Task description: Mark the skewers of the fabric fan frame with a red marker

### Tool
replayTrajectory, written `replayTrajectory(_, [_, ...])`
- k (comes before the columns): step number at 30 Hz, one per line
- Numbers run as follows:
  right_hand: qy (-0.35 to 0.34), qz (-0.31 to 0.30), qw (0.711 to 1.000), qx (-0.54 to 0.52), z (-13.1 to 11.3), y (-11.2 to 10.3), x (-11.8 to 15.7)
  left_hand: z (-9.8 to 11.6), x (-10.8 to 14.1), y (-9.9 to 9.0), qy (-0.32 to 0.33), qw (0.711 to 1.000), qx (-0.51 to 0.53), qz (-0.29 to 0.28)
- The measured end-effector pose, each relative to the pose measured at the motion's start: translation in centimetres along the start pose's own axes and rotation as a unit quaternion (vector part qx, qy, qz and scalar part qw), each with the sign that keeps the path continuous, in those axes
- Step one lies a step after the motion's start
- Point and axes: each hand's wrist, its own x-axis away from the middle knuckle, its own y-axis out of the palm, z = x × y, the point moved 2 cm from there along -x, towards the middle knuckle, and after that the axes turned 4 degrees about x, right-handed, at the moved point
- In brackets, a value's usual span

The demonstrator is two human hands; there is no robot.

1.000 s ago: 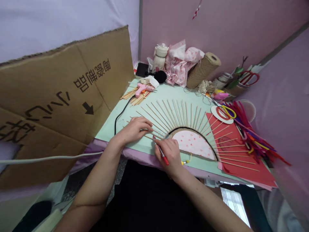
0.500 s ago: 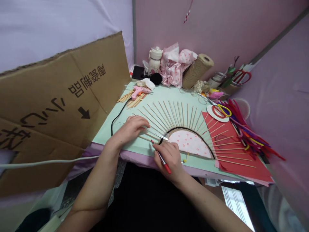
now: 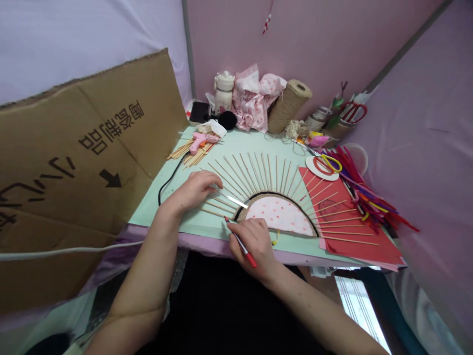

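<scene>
A half-round fan shape with a pink-dotted white panel [image 3: 279,214] lies on the table, edged by a black curved band. Thin wooden sticks [image 3: 258,172] spread outward from this band. Over the left sticks my left hand [image 3: 197,190] rests with curled fingers, on a clear strip that looks like a ruler [image 3: 237,202]; its far end meets the band and the fingertips are partly hidden. My right hand [image 3: 254,241] grips a red and white pen [image 3: 246,251], its tip pointing up-left near the lowest sticks.
A pink glue gun [image 3: 201,141] lies on loose sticks at back left, beside a standing cardboard sheet [image 3: 92,182]. Along the back are a bottle [image 3: 223,91], dotted cloth and a twine spool [image 3: 290,106]. Scissors [image 3: 328,165], pipe cleaners [image 3: 373,202] and red paper [image 3: 343,241] lie right.
The whole view has shifted, so everything sits further left. The clear strip's end has moved slightly away from me along the band. Both hands keep nearly the same pose, the pen still held.
</scene>
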Motion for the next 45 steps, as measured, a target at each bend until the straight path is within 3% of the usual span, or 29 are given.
replayTrajectory(15, [0.002, -0.008, 1.0, -0.004, 0.0, 0.3, 0.0, -0.4, -0.1, 0.9, 0.0, 1.0, 0.013, -0.017])
replayTrajectory(45, [0.022, -0.008, 1.0, 0.009, 0.5, 0.8, 0.2, 0.2, 1.3, 0.7, -0.017, 0.999, -0.009, -0.031])
